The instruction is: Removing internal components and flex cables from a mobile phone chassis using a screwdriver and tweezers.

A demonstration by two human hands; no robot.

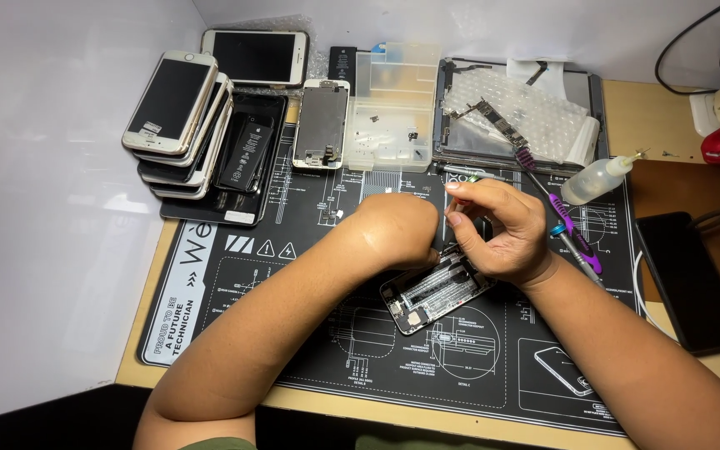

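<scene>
**Both hands over an opened phone**

We have an opened phone body (437,289) lying at an angle in the middle of our black work mat (210,275), insides facing up, so both hands can meet over it. Our left hand (397,229) is curled down onto its upper end, apparently steadying it; its fingers are hidden, so we cannot tell what they grip. Our right hand (497,229) hovers just above the phone, thumb and forefinger pressed together around something too small to make out.

Just beside the right wrist lie a purple-handled tool (572,229) and a small squeeze bottle (597,177), near enough to grab. Farther back sit a clear parts tray (393,100), a detached screen (321,123), and a stack of phones (181,117), well apart from the work.
</scene>
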